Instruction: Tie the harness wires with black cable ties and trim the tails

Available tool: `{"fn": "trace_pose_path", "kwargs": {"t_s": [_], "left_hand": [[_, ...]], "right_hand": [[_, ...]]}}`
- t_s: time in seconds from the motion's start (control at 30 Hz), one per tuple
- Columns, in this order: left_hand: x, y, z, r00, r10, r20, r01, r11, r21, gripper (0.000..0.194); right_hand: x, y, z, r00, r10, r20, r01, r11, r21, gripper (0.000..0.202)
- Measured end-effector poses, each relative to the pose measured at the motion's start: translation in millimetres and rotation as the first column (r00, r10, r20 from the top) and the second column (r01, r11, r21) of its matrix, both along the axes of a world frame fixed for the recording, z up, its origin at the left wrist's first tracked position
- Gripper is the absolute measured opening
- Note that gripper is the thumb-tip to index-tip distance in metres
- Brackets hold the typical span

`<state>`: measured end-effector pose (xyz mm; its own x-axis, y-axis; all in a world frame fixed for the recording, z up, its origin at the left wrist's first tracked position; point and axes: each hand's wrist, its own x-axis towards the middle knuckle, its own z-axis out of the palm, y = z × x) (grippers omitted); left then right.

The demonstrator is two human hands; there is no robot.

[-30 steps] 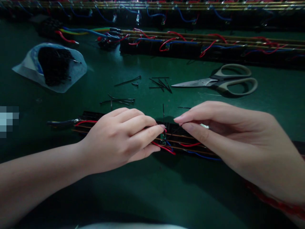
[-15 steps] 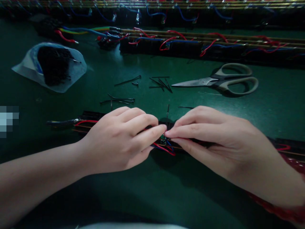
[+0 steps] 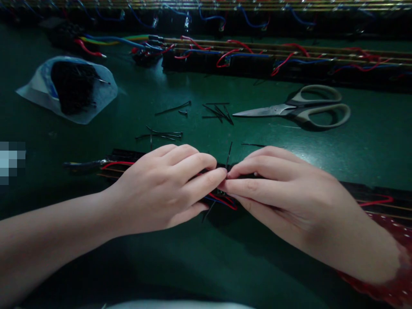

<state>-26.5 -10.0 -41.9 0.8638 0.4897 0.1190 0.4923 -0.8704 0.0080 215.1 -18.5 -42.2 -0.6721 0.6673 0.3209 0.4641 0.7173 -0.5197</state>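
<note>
Across the green table lies a black wired strip with red and blue wires. My left hand is closed over its middle, the index finger and thumb gripping the strip and its wires. My right hand is just to the right, fingertips pinched and touching those of the left. A thin black cable tie sticks up between the two hands, at the right fingertips. Below the strip, a thin black end points down toward me. Where the tie passes round the strip is hidden by my fingers.
Behind the hands lie scissors, loose cable ties and short black cut-offs. At the left is a plastic bag full of black ties. More wired strips run along the back.
My right hand has shifted slightly left and its fingers have closed in at the strip. The upright tie leans more to the right, and a thin black end now shows below the strip.
</note>
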Motion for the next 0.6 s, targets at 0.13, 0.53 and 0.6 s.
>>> {"fn": "trace_pose_path", "kwargs": {"t_s": [0.13, 0.53, 0.6], "left_hand": [[0.8, -0.2, -1.8, 1.0, 0.005, 0.001, -0.005, 1.0, 0.029, 0.035], [0.8, -0.2, -3.0, 1.0, -0.003, 0.014, 0.002, 0.997, 0.071, 0.04], [0.5, 0.0, -3.0, 1.0, -0.005, 0.013, 0.004, 0.997, 0.072, 0.041]], "right_hand": [[-0.1, 0.0, 0.0, 1.0, -0.001, 0.004, 0.001, 1.0, 0.004, 0.018], [-0.2, -0.9, -0.8, 1.0, -0.012, 0.0, 0.012, 1.0, 0.016, 0.016], [-0.3, -0.8, -0.7, 1.0, -0.014, -0.001, 0.014, 1.0, 0.021, 0.016]]}}
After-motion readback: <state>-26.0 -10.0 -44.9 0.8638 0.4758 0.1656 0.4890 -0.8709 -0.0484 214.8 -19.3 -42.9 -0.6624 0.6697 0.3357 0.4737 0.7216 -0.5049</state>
